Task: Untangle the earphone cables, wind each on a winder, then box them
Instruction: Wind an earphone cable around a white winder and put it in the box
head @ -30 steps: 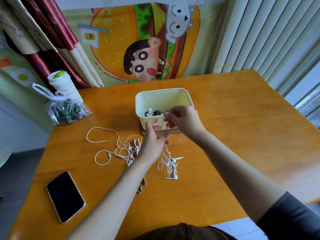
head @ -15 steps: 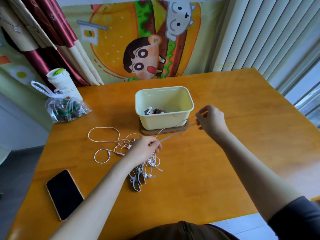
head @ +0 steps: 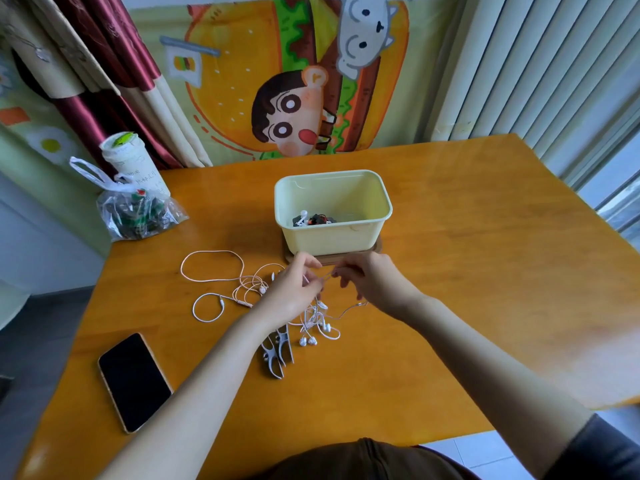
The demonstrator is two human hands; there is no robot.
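A tangle of white earphone cables [head: 242, 287] lies on the wooden table [head: 467, 271], with loops spreading left and several earbuds [head: 313, 336] hanging near the front. My left hand [head: 294, 289] and my right hand [head: 370, 282] are close together just in front of the pale yellow box [head: 332, 237], each pinching a strand of the cable between fingertips. Grey winders [head: 277, 351] lie on the table below my left wrist. Inside the box sit dark and red items with a white earbud [head: 304, 216].
A black phone [head: 133, 381] lies face up at the front left. A clear plastic bag [head: 135, 213] and a white cup [head: 130, 161] stand at the back left corner. The box rests on a brown wooden lid [head: 375, 251]. Curtains and a cartoon cloth hang behind.
My right hand has come back left from its outstretched pull and now meets my left hand by the box. The cable between them has gone slack and the earbuds hang lower.
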